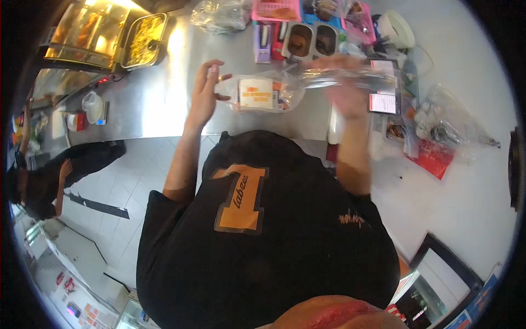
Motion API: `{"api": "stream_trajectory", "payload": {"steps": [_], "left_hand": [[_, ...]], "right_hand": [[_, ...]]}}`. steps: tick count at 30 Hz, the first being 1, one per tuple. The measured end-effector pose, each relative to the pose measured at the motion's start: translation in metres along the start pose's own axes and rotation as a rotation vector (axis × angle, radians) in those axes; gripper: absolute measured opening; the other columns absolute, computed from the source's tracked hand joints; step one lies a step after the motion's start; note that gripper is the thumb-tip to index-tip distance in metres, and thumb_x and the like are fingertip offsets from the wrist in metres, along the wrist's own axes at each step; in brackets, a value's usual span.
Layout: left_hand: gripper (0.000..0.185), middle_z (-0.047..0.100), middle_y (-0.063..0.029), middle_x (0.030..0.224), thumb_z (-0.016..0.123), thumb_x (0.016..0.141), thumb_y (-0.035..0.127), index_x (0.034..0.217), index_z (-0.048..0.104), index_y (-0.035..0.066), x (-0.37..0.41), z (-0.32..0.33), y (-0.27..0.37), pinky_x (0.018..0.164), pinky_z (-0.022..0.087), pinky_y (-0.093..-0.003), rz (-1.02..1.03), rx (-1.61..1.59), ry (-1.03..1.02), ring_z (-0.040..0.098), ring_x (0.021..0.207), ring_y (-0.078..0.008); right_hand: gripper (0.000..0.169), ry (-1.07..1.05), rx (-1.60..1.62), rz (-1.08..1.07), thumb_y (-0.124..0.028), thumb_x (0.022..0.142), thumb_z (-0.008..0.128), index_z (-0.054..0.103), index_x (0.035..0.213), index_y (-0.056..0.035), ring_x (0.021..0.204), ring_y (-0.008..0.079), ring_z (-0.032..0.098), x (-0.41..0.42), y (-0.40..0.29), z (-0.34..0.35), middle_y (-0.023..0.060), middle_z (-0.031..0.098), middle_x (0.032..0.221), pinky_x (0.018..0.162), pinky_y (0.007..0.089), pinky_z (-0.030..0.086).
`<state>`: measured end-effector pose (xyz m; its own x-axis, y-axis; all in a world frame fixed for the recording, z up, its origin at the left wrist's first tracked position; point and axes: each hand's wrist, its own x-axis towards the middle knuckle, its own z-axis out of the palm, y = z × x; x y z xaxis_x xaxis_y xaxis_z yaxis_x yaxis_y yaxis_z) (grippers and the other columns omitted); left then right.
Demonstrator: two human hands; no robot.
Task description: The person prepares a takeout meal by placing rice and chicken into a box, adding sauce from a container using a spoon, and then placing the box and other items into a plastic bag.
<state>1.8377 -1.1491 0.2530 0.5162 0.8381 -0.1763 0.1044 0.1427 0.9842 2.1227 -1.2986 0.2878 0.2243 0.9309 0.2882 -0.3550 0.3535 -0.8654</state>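
On the steel counter, a clear plastic bag (pixel 292 96) lies around a white box (pixel 255 93) with orange print. My left hand (pixel 207 90) is at the bag's left edge, its thumb and fingers apart; a ring shows on one finger. Beyond the bag's right end, my right hand (pixel 347 84) is blurred by motion. A shiny, streaked strip (pixel 320 78), perhaps clear plastic, runs from the bag across this hand. Whether the fingers grip it cannot be seen.
Metal containers (pixel 300 39) and pink baskets (pixel 276 10) stand behind the bag. A tray of yellow-green food (pixel 144 41) sits beside a lit glass case (pixel 88 33) at the back left. At right are a dark tablet-like device (pixel 396 86) and plastic bags (pixel 441 117). Another person (pixel 53 177) is at far left.
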Motion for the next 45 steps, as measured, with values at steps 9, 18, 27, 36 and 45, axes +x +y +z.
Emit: {"api": "stream_trajectory", "payload": {"steps": [9, 18, 27, 36, 45], "left_hand": [[0.048, 0.043, -0.0137, 0.136, 0.037, 0.104, 0.043, 0.132, 0.045, 0.004, -0.013, -0.035, 0.0, 0.065, 0.06, -0.0358, 0.029, -0.106, -0.057, 0.061, 0.113, -0.0296], [0.041, 0.063, -0.0092, 0.106, 0.074, 0.082, -0.002, 0.118, 0.053, 0.001, -0.025, -0.068, -0.012, 0.069, 0.06, -0.0306, 0.125, 0.249, -0.096, 0.069, 0.089, -0.0204], [0.075, 0.059, -0.0149, 0.117, 0.089, 0.067, 0.027, 0.125, 0.049, 0.003, 0.004, -0.095, -0.052, 0.077, 0.055, -0.0364, 0.617, 0.527, 0.041, 0.065, 0.104, -0.0248], [0.057, 0.058, -0.0222, 0.125, 0.077, 0.078, 0.031, 0.123, 0.056, 0.004, 0.08, -0.03, -0.217, 0.1, 0.04, -0.0511, 0.39, 0.6, -0.488, 0.057, 0.112, -0.0415], [0.088, 0.049, -0.0168, 0.142, 0.074, 0.072, 0.056, 0.142, 0.045, 0.012, 0.087, 0.002, -0.181, 0.113, 0.027, -0.0529, 0.73, 0.97, -0.488, 0.04, 0.137, -0.0339]], "right_hand": [[0.055, -0.716, -1.246, 0.636, -0.014, 0.079, 0.075, 0.057, 0.13, -0.0078, 0.103, 0.0345, 0.065, -0.012, 0.212, 0.02, 0.0217, 0.067, 0.11, 0.091, 0.0416, 0.05], [0.048, -0.546, -1.849, 0.743, -0.035, 0.083, 0.073, 0.061, 0.121, -0.009, 0.105, 0.0344, 0.064, -0.018, 0.113, 0.09, 0.0186, 0.068, 0.105, 0.087, 0.0462, 0.05], [0.044, -0.014, -1.744, 0.094, -0.025, 0.081, 0.073, 0.058, 0.119, -0.0074, 0.107, 0.0347, 0.06, -0.014, 0.037, 0.047, 0.0123, 0.067, 0.105, 0.095, 0.0402, 0.046], [0.082, 0.096, -1.191, 0.307, -0.032, 0.067, 0.085, 0.051, 0.14, -0.0166, 0.134, 0.0412, 0.042, -0.054, 0.214, 0.039, 0.0174, 0.052, 0.141, 0.111, 0.0496, 0.034], [0.046, 0.239, -0.719, 0.289, -0.023, 0.083, 0.069, 0.061, 0.124, -0.0026, 0.116, 0.038, 0.057, -0.047, 0.281, -0.005, 0.0278, 0.06, 0.121, 0.094, 0.0446, 0.045]]}}
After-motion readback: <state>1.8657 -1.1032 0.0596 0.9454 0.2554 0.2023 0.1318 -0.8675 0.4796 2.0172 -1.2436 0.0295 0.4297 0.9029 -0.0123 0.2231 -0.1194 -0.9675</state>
